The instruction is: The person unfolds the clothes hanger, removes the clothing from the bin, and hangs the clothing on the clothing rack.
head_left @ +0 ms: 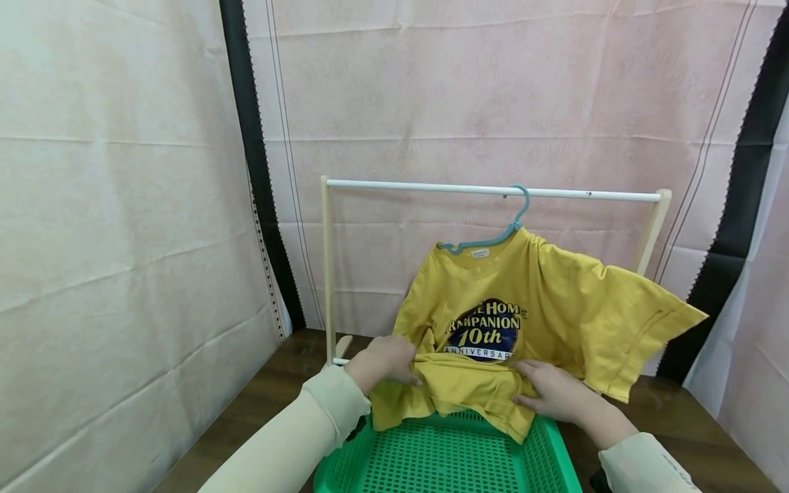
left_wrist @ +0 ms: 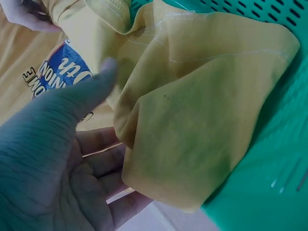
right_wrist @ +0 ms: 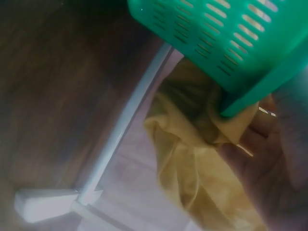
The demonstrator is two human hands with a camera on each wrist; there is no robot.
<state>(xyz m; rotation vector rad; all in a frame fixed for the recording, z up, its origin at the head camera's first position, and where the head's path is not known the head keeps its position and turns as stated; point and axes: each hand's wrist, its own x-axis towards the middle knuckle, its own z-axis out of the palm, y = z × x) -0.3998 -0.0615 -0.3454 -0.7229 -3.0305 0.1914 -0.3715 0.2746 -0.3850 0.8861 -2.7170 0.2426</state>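
Observation:
A yellow T-shirt [head_left: 555,308] with a dark blue printed logo hangs on a blue hanger [head_left: 487,241], hooked over the rail of a white rack [head_left: 419,185]. Its lower part is folded up in front, below the logo. My left hand [head_left: 388,359] is at the shirt's left side; in the left wrist view its fingers [left_wrist: 103,161] lie behind a fold, thumb spread apart from them. On the other side my right hand [head_left: 555,390] touches the fold with fingers extended. In the right wrist view, the yellow cloth [right_wrist: 207,168] partly covers the right fingertips.
A green perforated basket [head_left: 557,455] stands under the shirt's lower edge, in front of the rack. Both are on a dark wooden table [head_left: 696,438]. Pale cloth walls [head_left: 493,89] with black strips close off the back and sides.

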